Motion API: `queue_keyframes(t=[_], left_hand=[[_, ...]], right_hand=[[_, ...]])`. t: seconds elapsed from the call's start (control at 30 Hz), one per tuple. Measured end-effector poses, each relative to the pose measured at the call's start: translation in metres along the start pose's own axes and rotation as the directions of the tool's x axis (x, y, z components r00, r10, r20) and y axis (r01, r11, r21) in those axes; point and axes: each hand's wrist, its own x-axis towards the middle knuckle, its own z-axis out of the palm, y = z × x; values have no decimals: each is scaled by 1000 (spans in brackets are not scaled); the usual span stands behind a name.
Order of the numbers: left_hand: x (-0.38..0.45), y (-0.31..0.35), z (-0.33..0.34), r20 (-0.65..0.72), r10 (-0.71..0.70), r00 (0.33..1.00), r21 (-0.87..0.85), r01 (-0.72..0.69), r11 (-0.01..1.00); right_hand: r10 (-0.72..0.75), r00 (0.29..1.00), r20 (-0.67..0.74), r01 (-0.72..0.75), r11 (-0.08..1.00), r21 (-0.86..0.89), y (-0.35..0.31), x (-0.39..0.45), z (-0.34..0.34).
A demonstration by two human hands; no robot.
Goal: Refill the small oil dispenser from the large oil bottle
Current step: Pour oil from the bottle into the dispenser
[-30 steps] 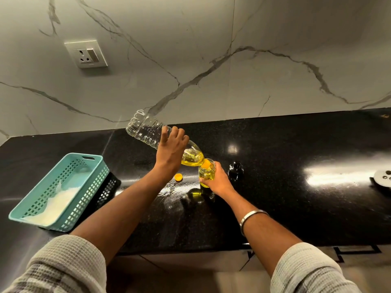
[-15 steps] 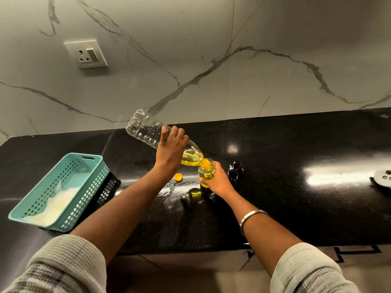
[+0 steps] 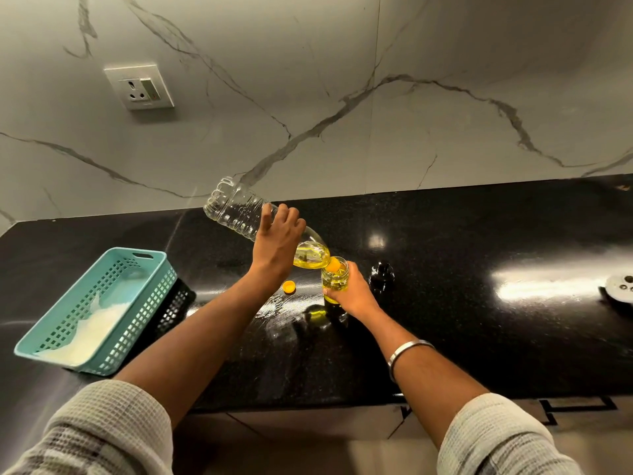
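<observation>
— Oil bottle [image 3: 239, 214], the large clear one: where is it?
— Tipped steeply above the black worktop [image 3: 479, 241], base up toward the marble wall, its orange neck down at the mouth of the small oil dispenser [image 3: 335, 277]. Yellow oil has pooled in the shoulder near the neck.
— Who holds it?
— The left hand [image 3: 279, 240] grasps it around the middle, fingers wrapped over the top.
— What else, bigger things first?
— A teal plastic basket [image 3: 144, 296] lies well to the left of the dispenser, with something white in it.
— And the dispenser itself?
— Upright on the worktop, a little glass jar with yellow oil inside. The right hand [image 3: 352, 293] is curled around its side, gripping it; a metal bangle [image 3: 407, 351] sits on that wrist.
— Anything smaller?
— A dark pump top [image 3: 382, 275] stands just right of the dispenser, and an orange cap [image 3: 288, 286] lies just left of it, under the left wrist.
</observation>
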Motion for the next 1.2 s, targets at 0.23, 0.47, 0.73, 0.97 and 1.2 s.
queue_keyframes(t=[0.23, 0.47, 0.73, 0.97, 1.2], left_hand=[[1, 0, 0, -4, 2, 1000, -7, -2, 1000], [0, 1, -1, -11, 3, 1000, 7, -3, 1000], [1, 0, -1, -21, 2, 1000, 3, -2, 1000], [1, 0, 0, -21, 3, 1000, 0, -3, 1000], [1, 1, 2, -18, 3, 1000, 3, -3, 1000]], right_hand=[[13, 1000, 5, -13, 1000, -10, 0, 1, 0], [-9, 1000, -12, 9, 1000, -3, 1, 1, 1], [2, 1000, -7, -2, 1000, -10, 1, 1, 1], [4, 1000, -8, -4, 1000, -14, 2, 2, 1], [2, 1000, 0, -2, 1000, -12, 1, 1, 0]])
